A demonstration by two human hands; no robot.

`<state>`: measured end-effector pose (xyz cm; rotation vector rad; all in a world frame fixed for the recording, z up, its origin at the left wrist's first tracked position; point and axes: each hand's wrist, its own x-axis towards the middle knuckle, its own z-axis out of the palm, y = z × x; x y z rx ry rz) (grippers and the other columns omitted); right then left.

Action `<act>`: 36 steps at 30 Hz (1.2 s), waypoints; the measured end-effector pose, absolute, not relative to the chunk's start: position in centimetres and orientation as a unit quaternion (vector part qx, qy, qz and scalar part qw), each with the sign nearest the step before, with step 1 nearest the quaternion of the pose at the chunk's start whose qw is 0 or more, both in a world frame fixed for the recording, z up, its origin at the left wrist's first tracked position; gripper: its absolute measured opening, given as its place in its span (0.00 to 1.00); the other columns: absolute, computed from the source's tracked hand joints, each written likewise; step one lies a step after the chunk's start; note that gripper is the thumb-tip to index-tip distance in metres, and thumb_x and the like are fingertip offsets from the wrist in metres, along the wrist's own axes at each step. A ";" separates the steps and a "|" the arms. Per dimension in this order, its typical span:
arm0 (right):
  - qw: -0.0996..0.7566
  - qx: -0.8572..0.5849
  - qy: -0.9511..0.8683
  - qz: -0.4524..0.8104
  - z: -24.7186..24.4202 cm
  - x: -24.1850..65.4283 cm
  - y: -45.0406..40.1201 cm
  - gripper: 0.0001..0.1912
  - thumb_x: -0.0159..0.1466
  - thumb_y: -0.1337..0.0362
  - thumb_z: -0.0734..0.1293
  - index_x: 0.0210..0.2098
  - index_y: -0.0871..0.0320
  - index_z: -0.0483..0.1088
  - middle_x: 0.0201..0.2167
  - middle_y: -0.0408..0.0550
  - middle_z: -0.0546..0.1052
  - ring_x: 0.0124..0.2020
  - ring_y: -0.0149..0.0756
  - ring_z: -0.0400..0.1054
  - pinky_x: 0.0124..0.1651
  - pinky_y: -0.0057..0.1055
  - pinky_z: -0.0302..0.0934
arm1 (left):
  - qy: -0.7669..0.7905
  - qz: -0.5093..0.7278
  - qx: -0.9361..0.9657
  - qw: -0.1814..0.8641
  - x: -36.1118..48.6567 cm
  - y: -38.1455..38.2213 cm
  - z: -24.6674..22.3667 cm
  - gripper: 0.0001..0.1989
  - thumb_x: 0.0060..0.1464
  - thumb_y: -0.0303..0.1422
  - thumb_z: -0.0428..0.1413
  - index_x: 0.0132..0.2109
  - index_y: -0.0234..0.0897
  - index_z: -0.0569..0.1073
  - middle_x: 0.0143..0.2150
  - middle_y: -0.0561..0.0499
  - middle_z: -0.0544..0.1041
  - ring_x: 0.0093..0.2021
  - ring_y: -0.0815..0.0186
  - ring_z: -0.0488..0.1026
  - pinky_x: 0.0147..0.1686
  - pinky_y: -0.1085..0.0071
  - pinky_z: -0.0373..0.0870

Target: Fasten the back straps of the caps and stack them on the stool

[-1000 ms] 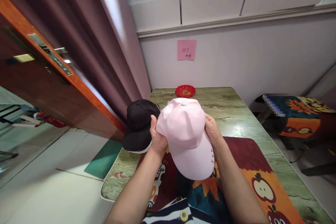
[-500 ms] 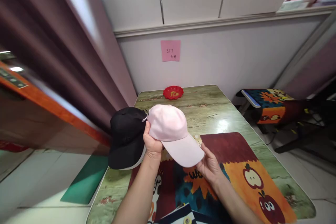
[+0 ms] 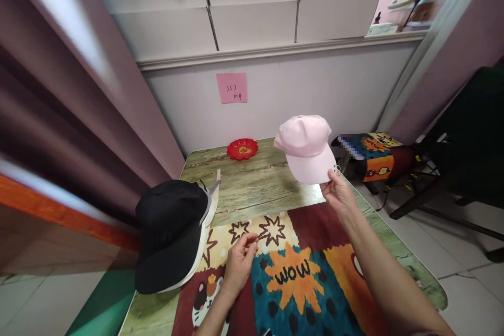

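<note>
A pink cap (image 3: 305, 139) is held up over the far right part of the table, its brim tilted down toward me. My right hand (image 3: 338, 191) pinches the brim's right edge, near some small metal rings. Over the patterned mat (image 3: 293, 273), my left hand (image 3: 241, 262) has its fingers curled, thumb near the fingertips, and nothing shows between them. To its left, a black cap (image 3: 171, 231) rests at the table's left edge, with a white cap (image 3: 214, 202) partly showing beneath it.
A red scalloped dish (image 3: 242, 149) sits at the back of the wood-patterned table (image 3: 252, 184). Behind it, a pink note (image 3: 232, 88) is on the wall. A stool with a patterned cover (image 3: 378, 155) stands to the right, and a purple curtain (image 3: 90, 89) hangs at the left.
The pink cap has moved right and away from me in my right hand. My left hand has let go of it and come down over the mat. The view has shifted.
</note>
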<state>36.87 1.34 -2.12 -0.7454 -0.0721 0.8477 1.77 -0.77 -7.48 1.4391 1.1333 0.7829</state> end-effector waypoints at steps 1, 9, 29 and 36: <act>0.848 -0.351 -0.030 0.395 -1.9 37.8 2.0 0.12 0.60 0.73 0.73 0.41 0.54 0.73 0.37 0.38 0.83 0.38 0.28 0.79 0.47 0.24 0.75 | 0.473 0.336 0.626 0.522 1.7 -1.0 -7.6 0.17 0.54 0.45 0.59 0.44 0.39 0.78 0.43 0.44 0.81 0.43 0.56 0.79 0.45 0.60 0.76; 0.841 -0.375 0.030 0.389 -1.7 42.3 4.5 0.08 0.64 0.75 0.68 0.39 0.56 0.73 0.33 0.40 0.82 0.33 0.26 0.78 0.43 0.21 0.75 | 0.468 0.328 0.667 0.478 1.9 -1.0 -6.9 0.14 0.57 0.42 0.57 0.45 0.39 0.79 0.44 0.44 0.81 0.41 0.56 0.79 0.43 0.62 0.76; 0.766 -0.567 0.055 0.298 -11.9 43.9 -5.1 0.17 0.47 0.77 0.76 0.33 0.59 0.69 0.31 0.43 0.79 0.28 0.30 0.75 0.31 0.23 0.76 | 0.441 0.326 0.695 0.465 1.4 -1.0 -8.3 0.13 0.60 0.38 0.54 0.46 0.37 0.77 0.42 0.45 0.81 0.40 0.60 0.78 0.41 0.65 0.75; 0.726 -0.614 0.007 0.310 -12.8 44.6 -6.6 0.21 0.39 0.74 0.77 0.31 0.57 0.70 0.33 0.47 0.78 0.26 0.34 0.75 0.26 0.23 0.74 | 0.446 0.345 0.699 0.440 1.6 -1.9 -8.1 0.10 0.58 0.31 0.53 0.42 0.37 0.78 0.39 0.47 0.80 0.38 0.63 0.77 0.38 0.69 0.73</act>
